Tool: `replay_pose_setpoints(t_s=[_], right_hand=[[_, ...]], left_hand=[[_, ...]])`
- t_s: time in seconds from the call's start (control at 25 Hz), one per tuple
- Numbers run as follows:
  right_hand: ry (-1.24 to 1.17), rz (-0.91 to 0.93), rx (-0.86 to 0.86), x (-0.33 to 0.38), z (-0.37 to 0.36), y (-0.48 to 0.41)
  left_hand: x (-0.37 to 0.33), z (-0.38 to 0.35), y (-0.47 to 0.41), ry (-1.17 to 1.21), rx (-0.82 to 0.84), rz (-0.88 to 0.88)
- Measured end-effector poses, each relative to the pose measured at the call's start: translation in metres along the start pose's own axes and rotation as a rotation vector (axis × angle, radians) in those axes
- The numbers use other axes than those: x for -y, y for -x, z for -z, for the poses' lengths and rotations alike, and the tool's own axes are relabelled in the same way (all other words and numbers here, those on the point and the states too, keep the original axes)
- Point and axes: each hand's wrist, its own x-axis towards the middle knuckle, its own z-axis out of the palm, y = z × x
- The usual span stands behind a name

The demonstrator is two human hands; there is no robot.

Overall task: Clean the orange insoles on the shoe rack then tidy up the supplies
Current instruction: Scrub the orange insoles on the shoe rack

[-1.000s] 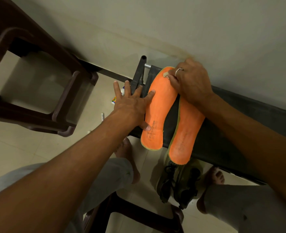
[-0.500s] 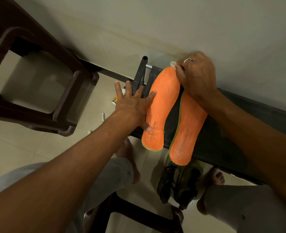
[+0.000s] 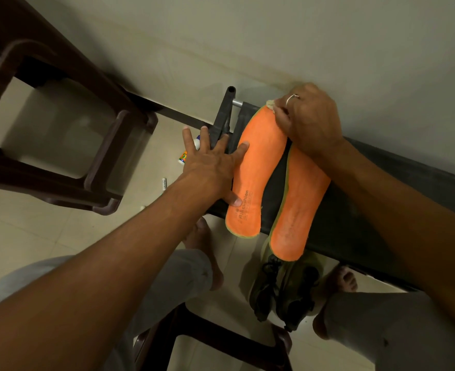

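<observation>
Your left hand (image 3: 210, 167) lies flat, pinning the left insole (image 3: 256, 170) on the rack (image 3: 381, 210) so it cannot slide; your right hand (image 3: 309, 124) pinches a wad (image 3: 270, 105) (material unclear) at its toe.

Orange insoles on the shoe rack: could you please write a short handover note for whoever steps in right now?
Left hand: open, flat, fingers spread, pinning the left insole along its edge.
Right hand: closed on a small pale cleaning pad, at the toe tip of that insole.
Both insoles lie side by side on the shoe rack, heels overhanging the front edge; the right insole is partly under the right wrist.
A small bottle lies on the floor beside the rack; shoes sit below.
Done: cannot tell how much is clean.
Left: finish both insoles, then tidy the supplies.
</observation>
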Motion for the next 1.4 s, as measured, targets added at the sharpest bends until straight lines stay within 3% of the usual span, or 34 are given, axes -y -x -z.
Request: replay_pose_setpoints(t_s=[0.08,0.24,0.44,0.64,0.76,0.92,1.12,1.24,1.4], right_hand=[[-0.074,-0.036,0.002,0.002,0.009,0.002],[-0.163,0.291,0.287,0.03,0.007,0.03],[-0.107,0.014,0.267,0.011,0.015,0.013],[-0.259,0.239,0.486,0.045,0.017,0.04],[-0.191,0.065,0.388,0.026,0.017,0.024],[-0.346,0.302,0.519,0.05,0.022,0.049],[-0.304,0.178,0.426,0.036,0.022,0.04],[-0.439,0.431,0.529,0.059,0.025,0.067],[-0.322,0.304,0.413,0.036,0.011,0.055]], left_hand=[[0.0,-0.001,0.0,-0.004,0.005,0.003],[0.0,-0.001,0.0,-0.006,0.003,0.004],[0.001,-0.002,0.0,-0.001,-0.008,-0.001],[0.0,-0.002,-0.001,-0.017,-0.001,0.006],[0.001,-0.001,-0.001,-0.008,-0.007,0.001],[0.0,-0.002,-0.002,-0.015,0.001,0.012],[0.0,-0.001,-0.001,-0.015,-0.009,0.01],[0.0,-0.001,-0.001,-0.027,0.001,0.014],[0.0,-0.002,-0.003,-0.011,-0.008,0.007]])
